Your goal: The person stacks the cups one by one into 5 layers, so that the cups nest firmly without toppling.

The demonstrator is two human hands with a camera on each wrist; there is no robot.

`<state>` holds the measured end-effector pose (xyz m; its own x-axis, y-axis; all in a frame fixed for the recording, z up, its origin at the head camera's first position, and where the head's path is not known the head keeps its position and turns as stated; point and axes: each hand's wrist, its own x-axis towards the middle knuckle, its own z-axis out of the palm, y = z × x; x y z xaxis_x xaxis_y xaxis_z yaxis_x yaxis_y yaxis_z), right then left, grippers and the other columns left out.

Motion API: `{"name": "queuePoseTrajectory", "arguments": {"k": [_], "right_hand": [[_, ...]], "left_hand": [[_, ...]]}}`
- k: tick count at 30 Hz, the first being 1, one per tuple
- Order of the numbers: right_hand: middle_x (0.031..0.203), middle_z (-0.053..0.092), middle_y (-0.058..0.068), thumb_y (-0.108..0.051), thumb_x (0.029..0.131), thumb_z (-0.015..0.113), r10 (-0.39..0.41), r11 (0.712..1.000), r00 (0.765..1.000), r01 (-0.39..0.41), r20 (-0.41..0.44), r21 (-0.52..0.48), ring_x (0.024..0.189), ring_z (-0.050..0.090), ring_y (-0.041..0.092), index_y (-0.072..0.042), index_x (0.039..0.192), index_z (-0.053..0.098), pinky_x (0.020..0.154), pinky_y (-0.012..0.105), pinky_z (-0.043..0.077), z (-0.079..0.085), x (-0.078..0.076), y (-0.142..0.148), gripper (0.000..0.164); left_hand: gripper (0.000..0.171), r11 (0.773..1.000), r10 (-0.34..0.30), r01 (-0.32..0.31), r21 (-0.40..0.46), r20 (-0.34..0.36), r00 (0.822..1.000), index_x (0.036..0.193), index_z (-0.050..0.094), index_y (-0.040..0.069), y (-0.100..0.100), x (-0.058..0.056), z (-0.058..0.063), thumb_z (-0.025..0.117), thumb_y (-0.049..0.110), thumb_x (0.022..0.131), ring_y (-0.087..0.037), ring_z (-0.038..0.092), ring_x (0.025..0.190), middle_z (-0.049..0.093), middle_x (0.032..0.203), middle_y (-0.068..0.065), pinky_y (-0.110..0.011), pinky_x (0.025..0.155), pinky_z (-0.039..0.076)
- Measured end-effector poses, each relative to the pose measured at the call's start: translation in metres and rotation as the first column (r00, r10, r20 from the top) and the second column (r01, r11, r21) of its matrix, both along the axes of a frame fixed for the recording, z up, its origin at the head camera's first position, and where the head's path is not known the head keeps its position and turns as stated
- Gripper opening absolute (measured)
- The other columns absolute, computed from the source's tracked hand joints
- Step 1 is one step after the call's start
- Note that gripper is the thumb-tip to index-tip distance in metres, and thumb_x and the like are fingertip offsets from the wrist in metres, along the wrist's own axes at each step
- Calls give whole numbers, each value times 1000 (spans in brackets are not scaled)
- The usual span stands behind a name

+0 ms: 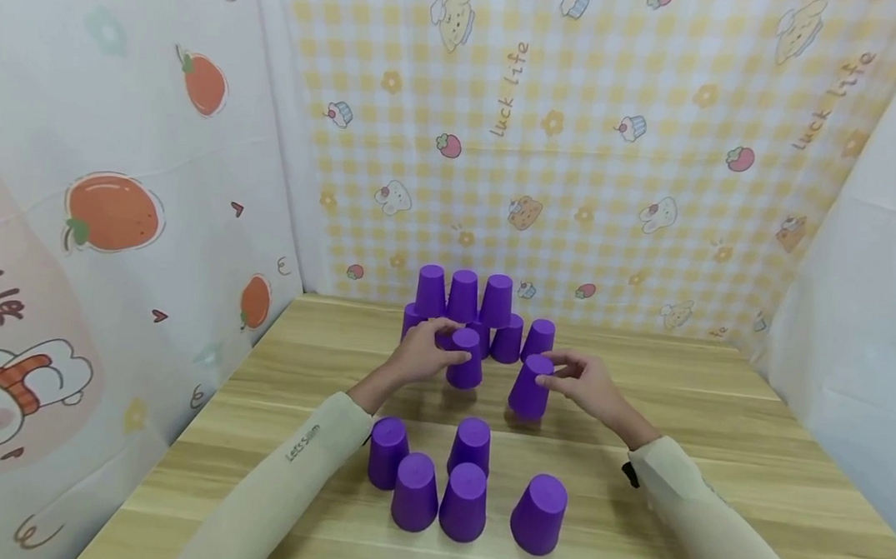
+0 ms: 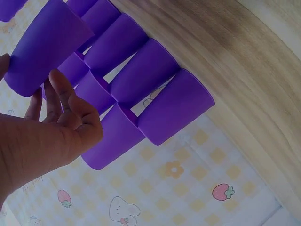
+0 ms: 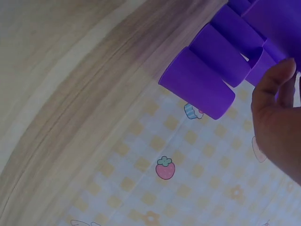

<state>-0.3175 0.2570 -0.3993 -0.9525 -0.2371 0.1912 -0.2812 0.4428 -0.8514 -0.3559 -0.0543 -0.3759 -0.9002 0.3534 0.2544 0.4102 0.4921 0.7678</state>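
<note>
My left hand (image 1: 428,352) grips a purple plastic cup (image 1: 464,359) between thumb and fingers, its closed end up. To the right, my right hand (image 1: 582,387) pinches another purple cup (image 1: 531,389), which leans a little. Both held cups seem to hang just above the table. Behind them stands a two-level stack of upside-down purple cups: a bottom row (image 1: 507,340) partly hidden by my left hand, with three upper cups (image 1: 463,297) on it. In the left wrist view, the held cup (image 2: 44,47) is beside the stack's upper cups (image 2: 91,92).
Nearer to me, several more purple cups (image 1: 463,504) stand upside down between my forearms, one (image 1: 539,514) apart on the right. The wooden table (image 1: 675,406) ends at a yellow checked cloth backdrop (image 1: 607,253). A printed white cloth (image 1: 154,300) borders its left side.
</note>
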Motion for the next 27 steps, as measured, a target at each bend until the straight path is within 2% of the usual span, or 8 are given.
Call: {"name": "queuePoseTrajectory", "arguments": {"k": [6, 10, 16, 21, 27], "right_hand": [[123, 64, 18, -31, 88, 77, -134, 991, 991, 133, -29, -24, 88, 64, 16, -2, 128, 63, 67, 33, 53, 10, -11, -2, 51], [124, 64, 16, -37, 86, 78, -187, 982, 982, 187, -20, -27, 91, 64, 15, -3, 129, 62, 71, 32, 53, 16, -19, -3, 57], [124, 63, 17, -40, 86, 78, -237, 967, 971, 234, -15, -104, 95, 65, 12, -3, 128, 61, 70, 27, 52, 24, -34, -7, 58], [122, 65, 17, -41, 84, 79, -277, 955, 959, 268, -58, -125, 96, 65, 19, -2, 124, 63, 74, 28, 55, 34, -46, -14, 57], [123, 65, 16, -39, 85, 79, -314, 945, 945, 302, -92, -126, 107, 64, 30, -2, 124, 64, 82, 29, 54, 44, -66, -18, 56]], "left_hand": [[49, 999, 4, -3, 38, -4, 1000, 127, 63, 10, -1, -2, 3, 81, 26, 84, -26, 64, 108, 67, 119, -7, -38, 86, 53], [50, 999, 19, -19, 49, 1, 1000, 127, 62, 9, -3, 0, 7, 80, 28, 85, -26, 64, 103, 66, 118, -7, -36, 81, 53], [52, 998, 33, -33, 53, -6, 999, 128, 62, 6, -4, 0, 8, 80, 30, 85, -18, 60, 84, 66, 113, -6, -30, 68, 52], [52, 997, 31, -32, 77, 11, 999, 128, 62, 5, -6, 0, 8, 80, 27, 85, -17, 59, 78, 66, 108, -6, -29, 63, 52], [51, 995, 20, -22, 93, 14, 1000, 127, 62, 4, -7, -1, 7, 80, 26, 85, -17, 58, 77, 65, 107, -8, -29, 62, 51]]}}
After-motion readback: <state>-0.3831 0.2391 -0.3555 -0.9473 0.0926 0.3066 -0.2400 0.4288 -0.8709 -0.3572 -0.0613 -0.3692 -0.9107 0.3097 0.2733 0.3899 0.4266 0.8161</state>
